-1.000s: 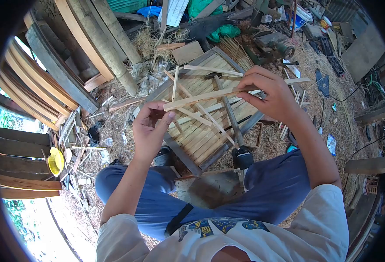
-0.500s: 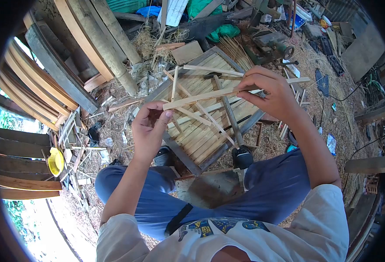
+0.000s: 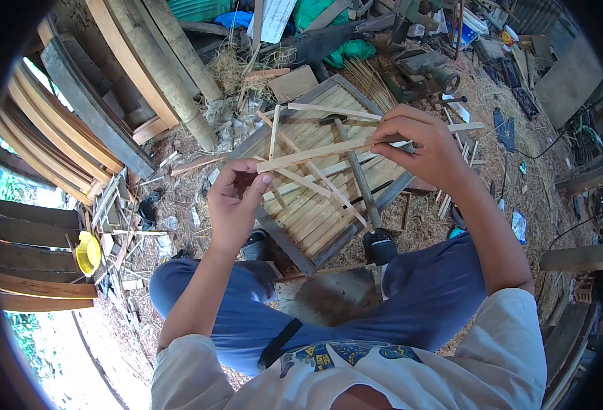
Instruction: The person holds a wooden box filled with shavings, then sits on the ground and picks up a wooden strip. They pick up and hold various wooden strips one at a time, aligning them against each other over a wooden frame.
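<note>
A thin pale wooden strip (image 3: 315,154) spans between my two hands above a low slatted table. Its near-left end is pinched between the thumb and fingers of my left hand (image 3: 236,195). Farther right, my right hand (image 3: 416,142) grips the strip from above with bent fingers. Other loose strips (image 3: 325,183) lie crossed on the slatted tabletop (image 3: 308,222) below. A hammer (image 3: 353,164) rests among them, its dark head toward the far edge. Beside the hammer lies a slim black stick-like thing (image 3: 376,191).
Wood shavings (image 3: 486,164) cover the ground. Bent-looking planks and poles (image 3: 137,68) lean at the left, near a yellow basin (image 3: 87,253). A green metal vise-like tool (image 3: 438,76) stands at the back right. My shoes (image 3: 379,247) are by the table's near edge.
</note>
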Tool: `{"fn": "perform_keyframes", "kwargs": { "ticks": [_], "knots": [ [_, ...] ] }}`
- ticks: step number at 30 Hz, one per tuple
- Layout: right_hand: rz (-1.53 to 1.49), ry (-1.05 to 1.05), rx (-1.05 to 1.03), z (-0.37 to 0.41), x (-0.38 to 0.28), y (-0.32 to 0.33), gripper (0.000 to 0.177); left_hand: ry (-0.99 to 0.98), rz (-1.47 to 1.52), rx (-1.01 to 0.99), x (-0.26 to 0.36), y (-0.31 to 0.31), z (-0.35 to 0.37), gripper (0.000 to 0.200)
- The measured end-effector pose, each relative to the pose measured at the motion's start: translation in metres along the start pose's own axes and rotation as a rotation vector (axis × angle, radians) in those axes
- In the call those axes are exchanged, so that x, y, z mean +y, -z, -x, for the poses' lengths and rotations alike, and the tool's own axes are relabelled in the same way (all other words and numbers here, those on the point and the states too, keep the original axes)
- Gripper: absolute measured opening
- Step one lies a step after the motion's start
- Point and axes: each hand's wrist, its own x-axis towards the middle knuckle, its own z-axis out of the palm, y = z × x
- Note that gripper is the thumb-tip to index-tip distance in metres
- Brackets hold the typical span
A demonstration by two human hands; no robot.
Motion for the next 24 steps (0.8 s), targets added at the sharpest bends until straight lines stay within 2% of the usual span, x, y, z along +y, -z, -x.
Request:
{"fn": "perform_keyframes", "kwargs": {
  "ticks": [24],
  "knots": [
    [-0.005,0.002,-0.006,0.0008,0.0037,0.0009,0.017,-0.042,0.019,-0.010,-0.0017,-0.0001,0.0009,0.020]
  ]
}}
